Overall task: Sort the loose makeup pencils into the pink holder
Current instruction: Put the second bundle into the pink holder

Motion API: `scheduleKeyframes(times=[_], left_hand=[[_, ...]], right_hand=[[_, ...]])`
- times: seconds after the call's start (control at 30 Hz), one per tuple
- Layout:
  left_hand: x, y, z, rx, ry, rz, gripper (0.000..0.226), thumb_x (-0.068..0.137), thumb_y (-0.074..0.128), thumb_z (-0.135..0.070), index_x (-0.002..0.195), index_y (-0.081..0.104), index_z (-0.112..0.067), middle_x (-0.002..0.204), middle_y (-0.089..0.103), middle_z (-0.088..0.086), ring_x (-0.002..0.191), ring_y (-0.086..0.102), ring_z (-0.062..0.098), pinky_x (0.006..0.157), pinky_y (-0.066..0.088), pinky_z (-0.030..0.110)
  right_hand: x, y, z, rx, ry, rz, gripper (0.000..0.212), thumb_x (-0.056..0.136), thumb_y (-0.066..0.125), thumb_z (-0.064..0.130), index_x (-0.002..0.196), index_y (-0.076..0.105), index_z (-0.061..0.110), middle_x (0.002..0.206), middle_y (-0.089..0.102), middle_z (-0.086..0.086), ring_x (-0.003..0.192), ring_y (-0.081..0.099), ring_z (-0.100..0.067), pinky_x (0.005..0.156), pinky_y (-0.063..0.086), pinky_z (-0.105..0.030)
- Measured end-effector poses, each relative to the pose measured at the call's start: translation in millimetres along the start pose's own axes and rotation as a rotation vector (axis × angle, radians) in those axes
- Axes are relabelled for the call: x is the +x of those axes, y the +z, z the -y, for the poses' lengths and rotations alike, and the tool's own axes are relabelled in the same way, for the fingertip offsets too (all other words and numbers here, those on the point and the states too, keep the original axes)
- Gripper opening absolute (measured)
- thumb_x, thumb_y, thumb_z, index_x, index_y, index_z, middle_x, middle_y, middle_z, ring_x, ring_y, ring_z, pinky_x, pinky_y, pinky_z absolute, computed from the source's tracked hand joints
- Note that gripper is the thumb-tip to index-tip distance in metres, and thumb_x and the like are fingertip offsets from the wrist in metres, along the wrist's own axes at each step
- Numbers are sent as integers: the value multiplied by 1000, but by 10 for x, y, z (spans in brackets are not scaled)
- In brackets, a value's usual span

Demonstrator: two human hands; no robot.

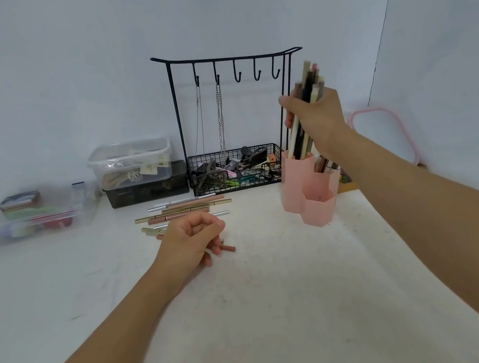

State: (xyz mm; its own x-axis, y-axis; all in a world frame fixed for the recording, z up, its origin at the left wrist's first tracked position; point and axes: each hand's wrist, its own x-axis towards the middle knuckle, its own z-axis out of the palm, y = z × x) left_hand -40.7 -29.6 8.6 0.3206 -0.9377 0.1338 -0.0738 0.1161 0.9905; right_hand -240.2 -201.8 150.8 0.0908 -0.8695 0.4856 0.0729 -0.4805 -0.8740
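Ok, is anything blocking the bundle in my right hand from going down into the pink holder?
Nothing visible blocks it. The right hand holds the bundle of pencils upright, with the lower ends already reaching into the tall back compartment of the pink holder. The black wire rack stands beside it, not in the path.

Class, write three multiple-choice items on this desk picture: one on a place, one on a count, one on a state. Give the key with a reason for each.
1. Where do the loose pencils lie?
A. left of the pink holder
B. inside the wire basket
C. right of the pink holder

2. How many hooks on the black rack carry chains?
A. none
B. two
C. five

3. What is the right hand doing?
A. resting flat
B. gripping a bundle of pencils
C. lifting the holder

Key: A, they lie on the table beside the left hand; B, two chains hang; C is wrong, B: the fist is closed round the bundle above the holder.
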Motion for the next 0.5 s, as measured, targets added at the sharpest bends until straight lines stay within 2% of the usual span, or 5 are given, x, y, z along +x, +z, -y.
scheduleKeyframes(times=[0.17, 0.3, 0.43, 0.5], left_hand=[[0, -1, -5, 15, -1, 5, 10, 93, 70, -9, 83, 70, -8, 62, 65, 8, 52, 59, 17, 40, 43, 26], [1, -5, -12, 24, -5, 9, 10, 93, 70, -10, 84, 70, -8, 62, 65, 8, 52, 59, 17, 41, 43, 26], [-4, -1, -12, 18, -10, 11, 9, 94, 69, -10, 85, 70, -7, 62, 65, 7, 52, 59, 17, 41, 42, 26], [-3, -3, -11, 20, -12, 14, 9, 94, 69, -10, 86, 69, -6, 62, 65, 7, 51, 59, 16, 40, 42, 25]], right_hand=[[-73, -18, -190, -85, 174, 68, 14, 88, 75, 14, 94, 63, 11, 72, 67, -7, 67, 67, -18, 67, 64, -44], [-101, 10, -292, -148, 229, 80, 13, 85, 78, 16, 87, 65, 17, 89, 72, -10, 76, 69, -17, 61, 62, -32], [-89, 11, -446, -327, 294, 98, 11, 76, 79, 14, 78, 68, 17, 76, 67, 1, 71, 62, -17, 60, 49, -26], [-87, 6, -486, -327, 281, 102, 13, 75, 81, 12, 81, 70, 15, 75, 65, 2, 71, 62, -16, 61, 48, -24]])
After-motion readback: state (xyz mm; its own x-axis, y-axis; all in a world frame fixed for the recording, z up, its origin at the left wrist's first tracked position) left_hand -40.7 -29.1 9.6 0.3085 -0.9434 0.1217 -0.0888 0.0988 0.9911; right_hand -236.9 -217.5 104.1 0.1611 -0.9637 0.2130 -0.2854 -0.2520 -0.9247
